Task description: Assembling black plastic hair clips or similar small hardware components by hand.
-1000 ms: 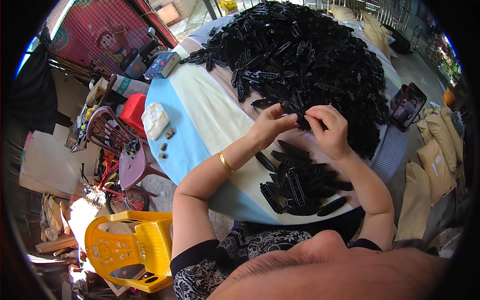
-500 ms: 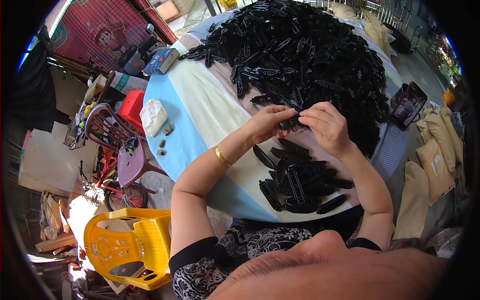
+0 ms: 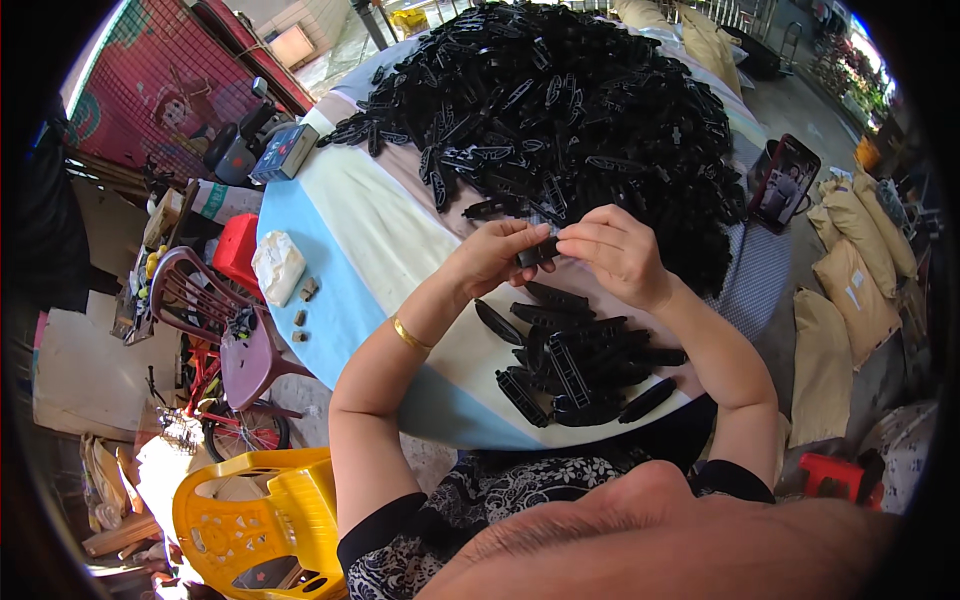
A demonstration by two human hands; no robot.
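Note:
My left hand (image 3: 492,256) and my right hand (image 3: 618,254) meet above the round table (image 3: 345,235), both pinching one small black plastic part (image 3: 537,251) between the fingertips. A gold bangle (image 3: 409,334) circles my left wrist. Just below my hands lies a small heap of black plastic parts (image 3: 578,353) near the table's front edge. A very large pile of the same black parts (image 3: 560,110) covers the far half of the table.
A white crumpled bag (image 3: 277,266) and a few small brown pieces (image 3: 303,303) lie at the table's left edge. A dark box (image 3: 284,152) sits far left. A phone on a stand (image 3: 783,184) is on the right. A yellow plastic chair (image 3: 262,524) and a purple chair (image 3: 225,330) stand left; sacks (image 3: 850,290) lie right.
Both hands stayed together over the table, shifting slightly as the fingers work the small black part. The piles have not moved.

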